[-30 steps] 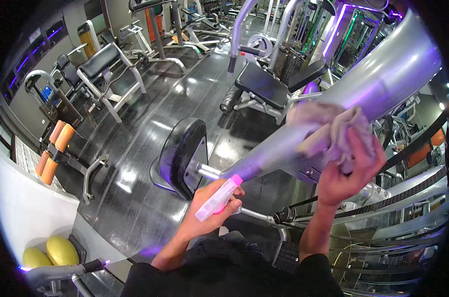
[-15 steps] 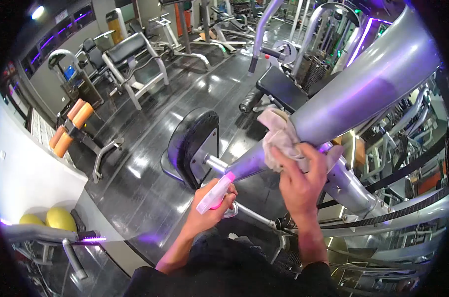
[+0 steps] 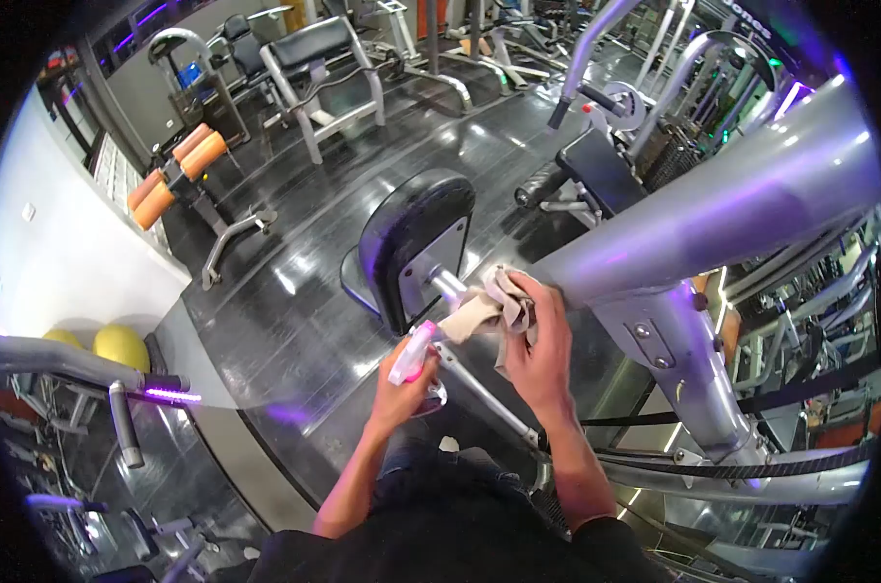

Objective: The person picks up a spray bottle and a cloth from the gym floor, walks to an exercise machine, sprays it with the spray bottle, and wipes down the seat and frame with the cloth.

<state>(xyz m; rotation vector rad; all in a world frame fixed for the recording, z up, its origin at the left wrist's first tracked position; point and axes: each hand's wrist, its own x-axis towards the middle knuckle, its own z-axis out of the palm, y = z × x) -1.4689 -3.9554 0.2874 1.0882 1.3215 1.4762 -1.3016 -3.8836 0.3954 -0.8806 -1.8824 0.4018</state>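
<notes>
In the head view, my left hand (image 3: 402, 394) is wrapped round a spray bottle (image 3: 413, 352) with a pink and white trigger head; most of its body is hidden by the fingers. My right hand (image 3: 541, 360) grips a crumpled beige cloth (image 3: 499, 306) against the lower end of a thick silver machine beam (image 3: 712, 214). A loose flap of the cloth hangs left, close to the spray nozzle. Just beyond both hands stands a black padded seat (image 3: 416, 243) on a metal post.
Orange foam rollers (image 3: 178, 175) on a stand are at the left, near a white wall (image 3: 81, 243) and yellow balls (image 3: 120, 348). A padded bench (image 3: 309, 58) stands farther back. Black straps (image 3: 732, 471) and a lower silver frame run along the right.
My right hand has slid the cloth down the beam to the left, closer to the spray bottle. The head view has shifted, so the surroundings sit farther right and higher.
</notes>
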